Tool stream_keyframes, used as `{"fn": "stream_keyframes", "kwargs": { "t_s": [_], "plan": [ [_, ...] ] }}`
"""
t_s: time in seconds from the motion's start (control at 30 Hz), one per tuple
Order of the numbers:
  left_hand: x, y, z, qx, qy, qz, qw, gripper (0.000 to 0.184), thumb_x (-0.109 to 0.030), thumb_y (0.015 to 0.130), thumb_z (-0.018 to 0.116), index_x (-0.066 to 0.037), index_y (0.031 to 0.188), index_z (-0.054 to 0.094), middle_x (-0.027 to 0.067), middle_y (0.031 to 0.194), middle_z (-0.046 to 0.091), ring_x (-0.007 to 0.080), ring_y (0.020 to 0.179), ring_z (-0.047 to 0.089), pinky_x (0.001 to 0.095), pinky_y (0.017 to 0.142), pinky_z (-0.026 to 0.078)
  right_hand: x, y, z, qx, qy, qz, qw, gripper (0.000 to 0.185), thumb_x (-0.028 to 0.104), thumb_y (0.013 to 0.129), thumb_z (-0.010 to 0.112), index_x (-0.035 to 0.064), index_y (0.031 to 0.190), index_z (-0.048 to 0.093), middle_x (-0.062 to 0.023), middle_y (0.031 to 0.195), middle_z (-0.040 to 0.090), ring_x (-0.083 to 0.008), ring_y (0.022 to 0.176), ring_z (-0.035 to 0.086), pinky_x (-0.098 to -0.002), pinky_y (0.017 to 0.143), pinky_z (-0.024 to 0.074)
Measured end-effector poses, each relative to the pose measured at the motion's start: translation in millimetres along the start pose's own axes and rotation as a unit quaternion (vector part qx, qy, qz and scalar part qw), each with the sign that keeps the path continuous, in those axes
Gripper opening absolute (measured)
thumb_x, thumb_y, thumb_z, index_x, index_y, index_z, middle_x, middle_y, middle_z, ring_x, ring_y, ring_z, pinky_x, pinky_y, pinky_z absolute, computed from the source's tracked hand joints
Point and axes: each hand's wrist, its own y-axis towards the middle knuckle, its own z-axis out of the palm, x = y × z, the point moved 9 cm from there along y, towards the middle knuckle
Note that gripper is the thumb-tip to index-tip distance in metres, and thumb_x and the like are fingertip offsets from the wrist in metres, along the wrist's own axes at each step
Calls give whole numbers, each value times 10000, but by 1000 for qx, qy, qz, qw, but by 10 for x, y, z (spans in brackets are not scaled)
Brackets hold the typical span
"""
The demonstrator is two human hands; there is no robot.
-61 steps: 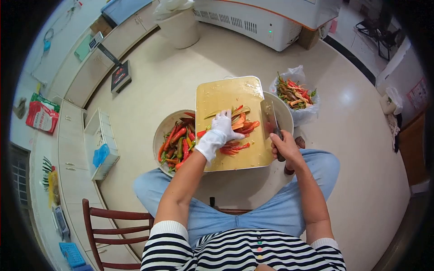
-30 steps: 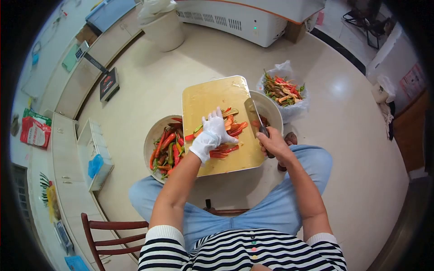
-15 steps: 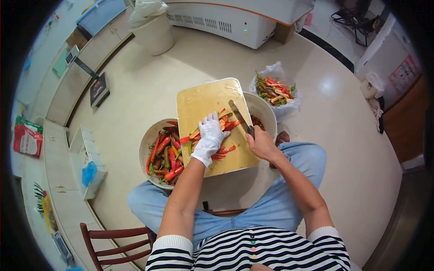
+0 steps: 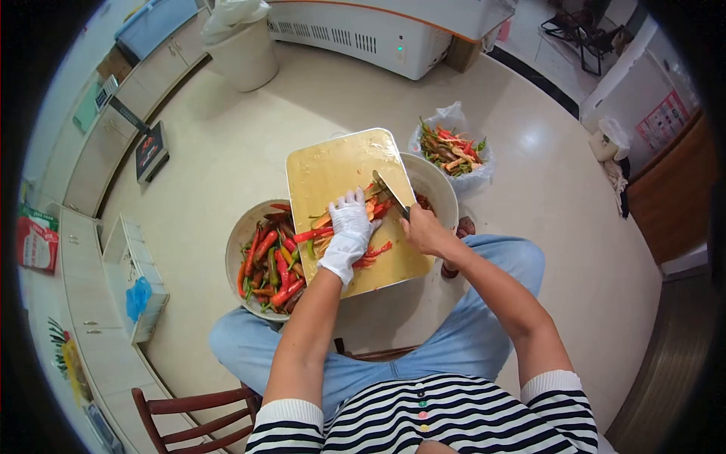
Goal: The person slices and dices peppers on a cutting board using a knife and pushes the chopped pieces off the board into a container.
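A yellow cutting board [image 4: 344,160] with a pale rim lies tilted across two tubs before me. My left hand [image 4: 350,227], in a white glove, presses down on a bunch of sliced chili peppers [image 4: 376,210], its fingers curved over them. Bare, my right hand [image 4: 429,231] grips a knife [image 4: 390,192] by its dark handle. The blade meets the peppers just right of the glove. Red strips [image 4: 374,255] are scattered lower on the board. Whole red and green chili peppers [image 4: 278,261] fill the left tub [image 4: 233,253]; the right tub [image 4: 445,181] is partly hidden under the board.
Beyond the right tub, a clear plastic bag [image 4: 482,177] holds pepper stems and scraps. A scale [image 4: 151,153] stands on the floor at left, near white cabinets [image 4: 103,291]. A bin [image 4: 246,64] and a white appliance [image 4: 355,34] are at the back; a wooden chair [image 4: 193,408] is behind left.
The knife has come down and left, from above the board onto the peppers beside the gloved hand. My left hand stays on the bunch. The whole view has shifted slightly.
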Motion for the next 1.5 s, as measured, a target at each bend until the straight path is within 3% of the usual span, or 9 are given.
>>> {"fn": "stream_keyframes", "kwargs": {
  "t_s": [0.27, 0.57, 0.63, 0.73, 0.97, 1.17, 1.23, 1.33, 1.5],
  "plan": [
    [3, -21, 12, 5, 14, -10, 1000, 856, -516, 619, 729, -86, 1284, 405, 67, 1118, 482, 231, 1045, 459, 462, 932, 306, -30, 0, -127, -32, -7, -22, 999, 342, 211, 880, 506, -123, 927, 450, -350, 827, 563, -486, 822, 562, -496, 722, 445],
    [7, -10, 57, 16, 6, 1, 1000, 832, -520, 629, 719, -109, 1283, 412, 75, 1108, 485, 241, 1035, 458, 471, 928, 305, 56, 86, 59, 76, -29, -3, 997, 343, 179, 872, 509, -162, 882, 470, -360, 771, 568, -461, 760, 601, -481, 676, 474],
    [0, -10, 40, 11, 16, 2, 1000, 831, -524, 628, 717, -109, 1281, 415, 78, 1107, 485, 241, 1032, 458, 471, 927, 304, 90, 76, 54, -3, -34, -48, 998, 344, 182, 870, 515, -158, 889, 466, -359, 764, 568, -473, 752, 596, -491, 673, 472],
    [-4, -16, 35, 19, 13, -3, 1000, 823, -526, 628, 716, -111, 1274, 423, 75, 1104, 487, 240, 1031, 458, 469, 930, 302, -7, 15, 65, -29, -16, -30, 999, 342, 180, 862, 525, -153, 907, 462, -360, 775, 568, -479, 757, 591, -498, 678, 469],
    [-7, -18, 68, 27, 20, -7, 999, 825, -530, 631, 713, -115, 1281, 421, 70, 1105, 493, 236, 1032, 463, 464, 945, 296, 89, -63, -91, -27, -21, -65, 997, 342, 184, 864, 522, -153, 894, 473, -361, 802, 568, -467, 771, 596, -494, 666, 473],
    [0, -6, 53, 4, 11, -3, 1000, 811, -530, 622, 720, -113, 1257, 437, 68, 1105, 501, 229, 1033, 462, 459, 938, 300, 113, 18, 41, 105, -25, 20, 994, 338, 213, 882, 505, -123, 906, 471, -338, 824, 573, -470, 806, 579, -485, 714, 454],
    [7, -18, 49, -4, 14, -2, 1000, 812, -528, 621, 721, -110, 1256, 437, 70, 1099, 503, 229, 1031, 462, 458, 937, 300, 112, 27, 40, 20, -35, -44, 998, 346, 201, 864, 526, -142, 867, 478, -345, 792, 572, -473, 763, 589, -479, 686, 474],
    [-12, -29, 14, -12, 13, -2, 1000, 816, -525, 621, 722, -99, 1254, 434, 74, 1086, 504, 230, 1026, 462, 456, 937, 300, -24, 1, 42, -22, 0, -38, 999, 354, 208, 865, 527, -142, 866, 478, -348, 781, 567, -479, 776, 584, -484, 691, 467],
    [0, -41, 41, -12, 11, -8, 1000, 806, -520, 621, 721, -76, 1232, 440, 76, 1078, 504, 231, 1028, 462, 457, 950, 298, 70, -45, -59, -14, -21, -73, 997, 356, 208, 868, 522, -144, 866, 475, -357, 773, 563, -476, 759, 586, -487, 685, 464]
  ]
}}
